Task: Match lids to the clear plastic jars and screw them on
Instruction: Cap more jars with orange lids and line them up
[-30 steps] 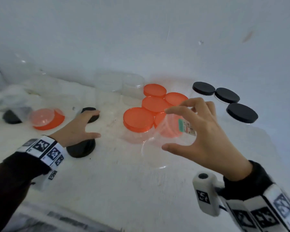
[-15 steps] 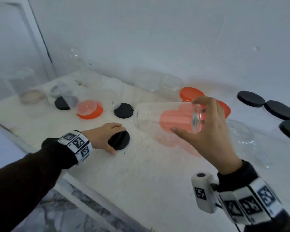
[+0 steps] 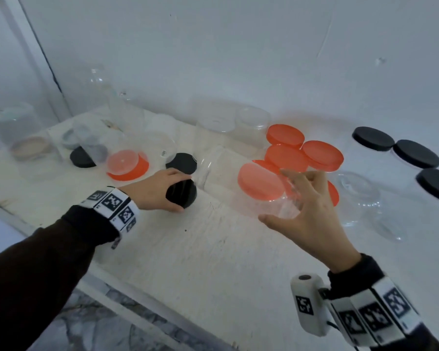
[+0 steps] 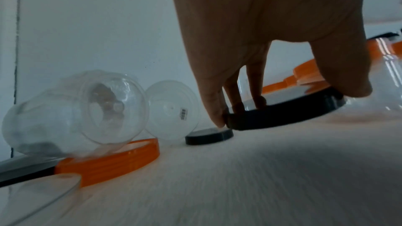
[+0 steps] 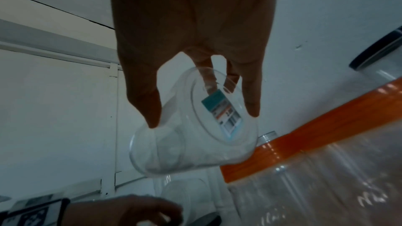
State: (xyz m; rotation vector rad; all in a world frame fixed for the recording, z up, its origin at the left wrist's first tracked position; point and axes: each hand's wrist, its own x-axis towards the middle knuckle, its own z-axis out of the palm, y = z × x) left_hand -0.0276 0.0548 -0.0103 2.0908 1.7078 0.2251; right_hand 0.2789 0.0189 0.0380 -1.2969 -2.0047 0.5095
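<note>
My left hand grips a black lid by its rim, low over the white table. In the left wrist view my fingertips and thumb pinch that black lid from opposite sides. My right hand holds a clear jar by its base, lying sideways in the air with its open mouth towards the left hand. The right wrist view shows the clear jar, a label on its base, between my thumb and fingers.
Orange-lidded jars cluster behind the held jar. Black-lidded jars stand at the far right. A loose black lid, an orange lid under a tipped jar and several open clear jars line the back wall. The table edge runs front left.
My left hand has settled on the nearer black lid and closed on its rim. My right hand has tipped the clear jar sideways and carried it left. The head view has swung left.
</note>
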